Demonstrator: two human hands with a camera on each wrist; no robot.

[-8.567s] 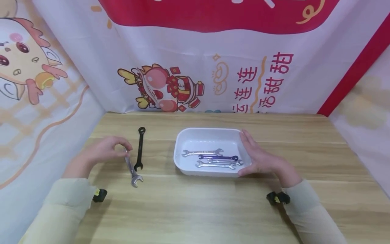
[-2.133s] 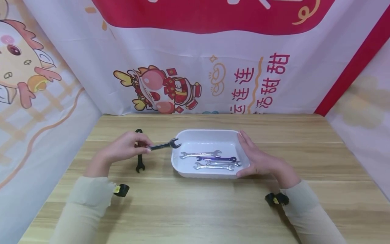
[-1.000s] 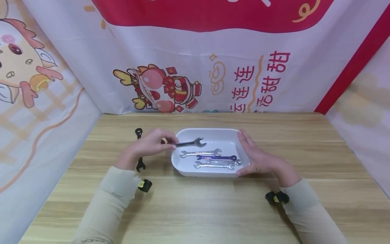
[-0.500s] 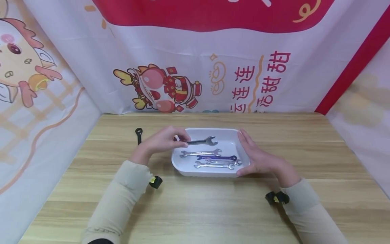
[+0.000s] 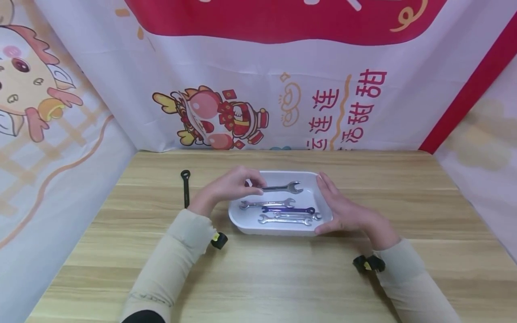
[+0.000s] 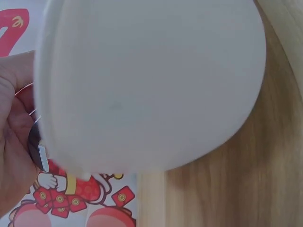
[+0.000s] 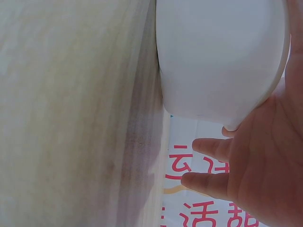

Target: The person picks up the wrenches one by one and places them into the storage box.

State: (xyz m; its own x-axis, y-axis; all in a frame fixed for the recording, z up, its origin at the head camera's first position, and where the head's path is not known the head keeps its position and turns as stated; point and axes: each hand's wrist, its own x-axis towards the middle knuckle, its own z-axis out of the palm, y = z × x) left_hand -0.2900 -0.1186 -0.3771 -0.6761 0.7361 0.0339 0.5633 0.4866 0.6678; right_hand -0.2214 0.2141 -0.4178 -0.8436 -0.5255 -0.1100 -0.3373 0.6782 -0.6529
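- The left hand (image 5: 230,186) pinched one end of a silver open-end wrench (image 5: 282,188) and held it level above the rear part of the white tray (image 5: 242,220).
- The right hand (image 5: 343,211), fingers straight, pressed flat on the tray's right wall.
- Three wrenches (image 5: 282,211), one of them purple, lay inside; a black wrench (image 5: 185,188) lay on the wooden table (image 5: 282,278), left of the tray.
- To do this step well, I judge the wrench should go down low and parallel to the others before the fingers part, while the right hand steadies the tray.
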